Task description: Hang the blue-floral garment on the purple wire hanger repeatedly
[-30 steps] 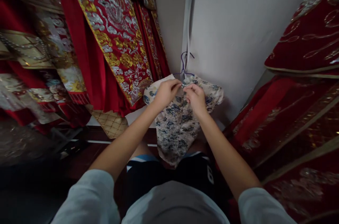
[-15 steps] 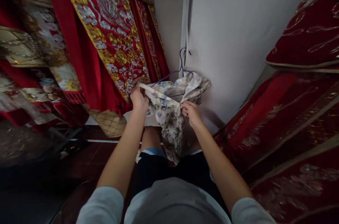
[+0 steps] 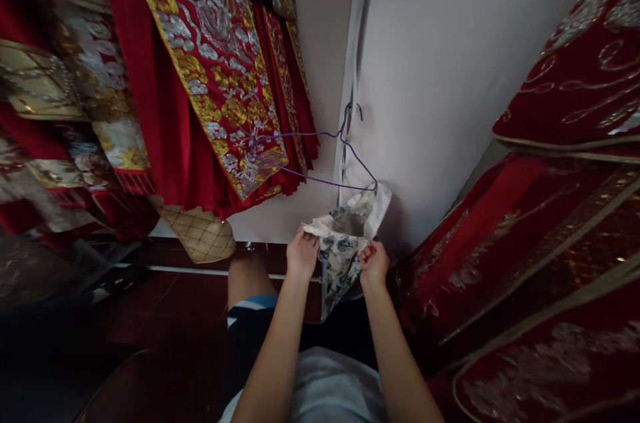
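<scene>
A purple wire hanger (image 3: 320, 179) hangs tilted from a hook on the pale wall, its left arm bare. Its lower right corner still reaches into the top of a white floral garment (image 3: 345, 246). My left hand (image 3: 302, 253) grips the garment's upper left edge with closed fingers. On the garment's right side, my right hand (image 3: 374, 263) is closed around the edge of the cloth. Between my hands the garment's opening gapes, and its lower part hangs down in front of my legs.
Red embroidered garments (image 3: 215, 76) hang at the left, with a quilted gold piece (image 3: 200, 233) below them. More dark red garments (image 3: 560, 83) fill the right side. A pale horizontal bar (image 3: 200, 269) runs low above the dark floor.
The garment has come off the hanger's left arm and moved down. My left hand has moved right and down, my right hand down and slightly right. The hanger has tilted.
</scene>
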`<state>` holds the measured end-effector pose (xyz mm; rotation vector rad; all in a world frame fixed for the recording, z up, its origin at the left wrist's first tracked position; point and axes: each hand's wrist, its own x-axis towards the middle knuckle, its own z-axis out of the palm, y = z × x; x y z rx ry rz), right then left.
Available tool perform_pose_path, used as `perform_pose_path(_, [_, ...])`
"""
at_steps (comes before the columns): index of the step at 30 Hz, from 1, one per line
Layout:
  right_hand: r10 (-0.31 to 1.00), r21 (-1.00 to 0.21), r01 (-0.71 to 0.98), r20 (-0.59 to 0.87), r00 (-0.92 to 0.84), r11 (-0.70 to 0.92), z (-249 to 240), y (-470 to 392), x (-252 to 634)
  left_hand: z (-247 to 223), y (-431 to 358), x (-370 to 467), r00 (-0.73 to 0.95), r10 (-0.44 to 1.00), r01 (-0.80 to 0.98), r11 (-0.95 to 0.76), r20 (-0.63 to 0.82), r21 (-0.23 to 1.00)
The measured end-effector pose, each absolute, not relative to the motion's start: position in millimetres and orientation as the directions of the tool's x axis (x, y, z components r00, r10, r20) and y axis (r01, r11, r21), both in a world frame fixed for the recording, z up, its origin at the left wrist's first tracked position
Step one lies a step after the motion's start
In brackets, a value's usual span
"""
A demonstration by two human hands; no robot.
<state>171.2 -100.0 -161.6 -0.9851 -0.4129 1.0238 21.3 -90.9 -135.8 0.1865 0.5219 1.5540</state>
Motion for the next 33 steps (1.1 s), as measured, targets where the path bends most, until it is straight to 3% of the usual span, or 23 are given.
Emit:
perform_pose_path(3, [0.833,-0.857,-0.479,-0.117,0.540,0.190,-161.7,-98.7,168.8,-120.7,-103.6,35.9,0.020,0.999,-0.804,-0.007,0.038,0.595])
perform_pose_path(5, [0.874,-0.870,-0.461,-0.080,0.478,0.172,-153.7,-101.7,161.8,-110.0,-116.7,45.5,0.084,0.972,-0.656,-0.111,0.218,0.747])
perform_pose_path(7, [0.958,-0.870,-0.482,-0.046,0.283,0.101,-142.0,-108.5,155.3,-99.7,-129.9,50.8,0.142,0.922,-0.461,-0.261,0.361,0.848])
perform_pose_path(10, [0.991,-0.849,-0.520,-0.033,-0.130,-0.097,-126.4,-123.6,153.5,-86.9,-141.6,46.5,0.218,0.844,-0.189,-0.457,0.491,0.869])
perform_pose_path(13, [0.902,-0.867,-0.422,-0.068,-0.425,-0.264,-117.8,-137.4,164.9,-80.1,-142.1,31.0,0.241,0.822,0.009,-0.534,0.517,0.845])
perform_pose_path(15, [0.818,-0.907,-0.305,-0.070,-0.571,-0.291,-111.1,-142.5,179.2,-80.4,-140.3,18.6,0.252,0.824,0.070,-0.538,0.507,0.840])
perform_pose_path(19, [0.579,-0.975,-0.024,-0.111,-0.808,-0.221,-78.4,-140.8,214.8,-93.9,-140.4,-4.9,0.562,0.770,0.073,-0.410,0.302,0.909])
perform_pose_path(21, [0.642,-0.990,0.040,-0.121,-0.757,-0.139,-54.1,-133.4,230.6,-105.6,-140.4,-17.9,0.730,0.677,0.221,-0.360,0.091,0.906])
perform_pose_path(24, [0.865,-0.999,0.036,-0.031,-0.500,-0.015,-21.4,-112.2,244.5,-119.8,-134.1,-43.0,0.706,0.696,0.529,-0.394,-0.132,0.751])
perform_pose_path(26, [0.936,-0.997,0.060,0.026,-0.350,0.050,-8.8,-91.3,245.5,-120.9,-124.0,-63.6,0.586,0.806,0.666,-0.425,-0.079,0.613])
perform_pose_path(29, [0.965,-0.970,0.187,0.109,-0.237,0.155,-6.9,-53.2,236.3,-108.1,-102.3,-94.8,0.499,0.851,0.731,-0.516,0.165,0.446])
perform_pose_path(33, [0.922,-0.799,0.462,0.354,-0.157,0.385,-24.4,-5.4,216.9,-86.0,-69.8,-125.1,0.471,0.810,0.718,-0.582,0.349,0.382])
